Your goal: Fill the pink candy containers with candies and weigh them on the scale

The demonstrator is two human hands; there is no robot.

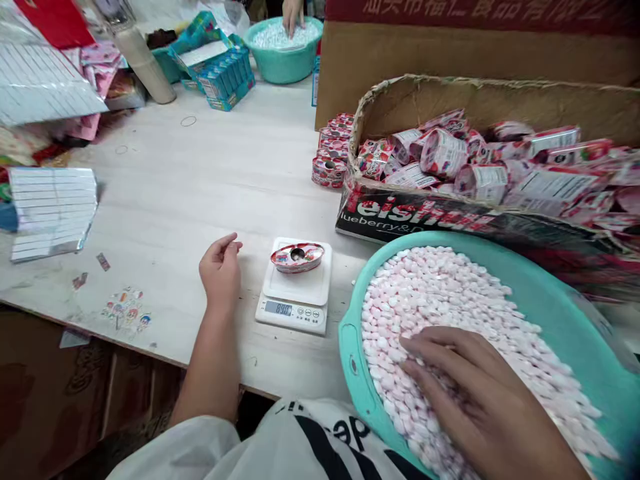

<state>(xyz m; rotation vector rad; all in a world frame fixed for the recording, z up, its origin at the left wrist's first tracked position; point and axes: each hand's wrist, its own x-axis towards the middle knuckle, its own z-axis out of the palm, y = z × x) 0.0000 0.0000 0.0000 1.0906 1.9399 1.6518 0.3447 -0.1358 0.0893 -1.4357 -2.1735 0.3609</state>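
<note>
At lower right, the right hand (480, 393) lies flat, fingers spread, on pink and white candies (440, 300) filling a teal basin (550, 293). At centre, the left hand (220, 270) rests loosely curled and empty on the table (200, 173), just left of a scale (295, 297) bearing an open tin (297, 257).

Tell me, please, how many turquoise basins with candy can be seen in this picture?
2. One turquoise basin is near, at the right table edge, with the right hand in its pink and white candies. The other basin is at the far end, another person's hand in it.
</note>
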